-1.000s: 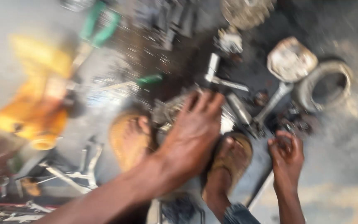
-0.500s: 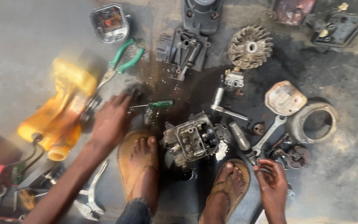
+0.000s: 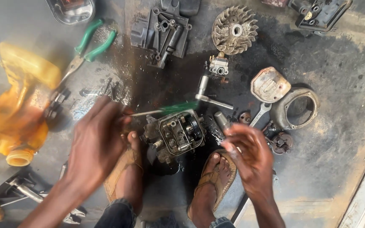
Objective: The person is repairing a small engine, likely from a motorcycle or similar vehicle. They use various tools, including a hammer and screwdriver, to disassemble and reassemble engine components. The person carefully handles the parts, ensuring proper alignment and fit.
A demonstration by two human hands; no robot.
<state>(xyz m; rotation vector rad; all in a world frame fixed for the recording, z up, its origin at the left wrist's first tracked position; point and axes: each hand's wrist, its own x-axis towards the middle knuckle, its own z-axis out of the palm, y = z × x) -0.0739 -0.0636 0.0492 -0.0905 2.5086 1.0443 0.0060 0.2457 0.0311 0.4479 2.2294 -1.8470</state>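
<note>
My left hand (image 3: 96,141) is blurred and shut on the metal shaft of a green-handled screwdriver (image 3: 172,108), whose handle points right above a small greasy engine block (image 3: 176,133). The block sits on the oily floor between my two sandalled feet, the left foot (image 3: 125,177) and the right foot (image 3: 212,185). My right hand (image 3: 250,156) hovers just right of the block with its fingers loosely curled and apart; I see nothing in it. A short metal cylinder (image 3: 221,120) lies just above that hand.
Engine parts lie around: a finned flywheel (image 3: 234,30), a carburettor (image 3: 219,65), a socket handle (image 3: 210,96), a rusty cover (image 3: 270,84), a ring housing (image 3: 296,110), a spanner (image 3: 259,115). Green pliers (image 3: 93,42) and a yellow tank (image 3: 13,114) are left.
My left hand has picked up the green-handled screwdriver from the floor on the left and carried it right to the engine block. My right hand has risen toward the block.
</note>
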